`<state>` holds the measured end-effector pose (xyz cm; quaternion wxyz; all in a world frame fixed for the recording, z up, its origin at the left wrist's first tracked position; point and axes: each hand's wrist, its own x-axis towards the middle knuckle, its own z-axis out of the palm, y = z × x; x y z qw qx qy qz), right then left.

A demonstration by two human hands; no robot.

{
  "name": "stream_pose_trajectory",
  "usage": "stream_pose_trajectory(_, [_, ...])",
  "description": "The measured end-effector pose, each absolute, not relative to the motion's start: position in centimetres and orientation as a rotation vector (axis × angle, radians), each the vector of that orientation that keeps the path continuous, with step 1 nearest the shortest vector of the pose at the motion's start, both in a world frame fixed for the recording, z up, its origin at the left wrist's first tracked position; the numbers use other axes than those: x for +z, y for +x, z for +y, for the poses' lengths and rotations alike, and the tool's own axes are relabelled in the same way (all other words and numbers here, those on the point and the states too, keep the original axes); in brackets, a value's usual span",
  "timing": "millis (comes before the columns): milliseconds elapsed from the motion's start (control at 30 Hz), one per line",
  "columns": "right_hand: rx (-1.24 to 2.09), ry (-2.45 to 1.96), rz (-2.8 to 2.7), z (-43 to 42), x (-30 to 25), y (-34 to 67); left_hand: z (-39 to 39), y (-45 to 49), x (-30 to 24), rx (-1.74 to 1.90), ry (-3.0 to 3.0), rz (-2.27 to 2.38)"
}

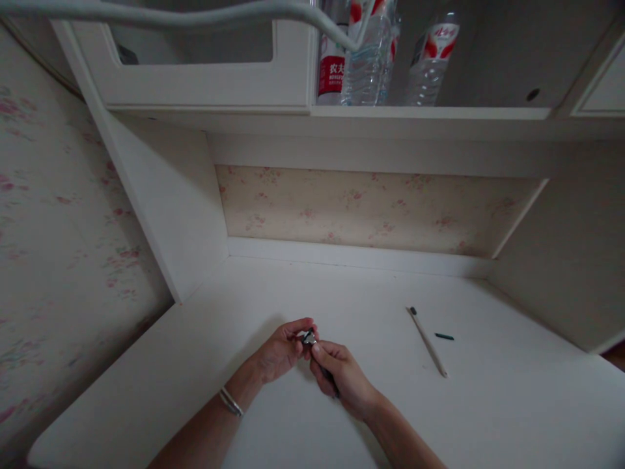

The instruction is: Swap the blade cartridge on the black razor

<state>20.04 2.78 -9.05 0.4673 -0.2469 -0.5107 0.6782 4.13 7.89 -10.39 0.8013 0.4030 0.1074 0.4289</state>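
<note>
Above the white desk (288, 286) my two hands meet fingertip to fingertip. My left hand (280, 352), with a silver bracelet (230, 402) at the wrist, has its fingers closed around a small dark and silvery metallic piece (308, 337). My right hand (344, 378) pinches a slim dark stick-like thing (329, 380), whose lower end sticks out below the palm. Its upper end meets the metallic piece between the fingertips; whether they are one object I cannot tell. Fingers hide much of both.
To the right of my hands lie a thin white stick with a dark tip (428, 342) and a short dark strip (444, 337). Plastic bottles (368, 68) stand on the overhead shelf (430, 113). A pale curved bar (195, 16) crosses the top. The left side panel (161, 202) bounds the desk.
</note>
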Motion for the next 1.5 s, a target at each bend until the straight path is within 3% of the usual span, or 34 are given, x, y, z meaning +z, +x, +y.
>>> stream_pose_trajectory(1500, [1.742, -0.64, -1.14, 2.8, -8.9, 20.0, 8.5, 3.4, -10.7, 0.89, 1.121, 0.295])
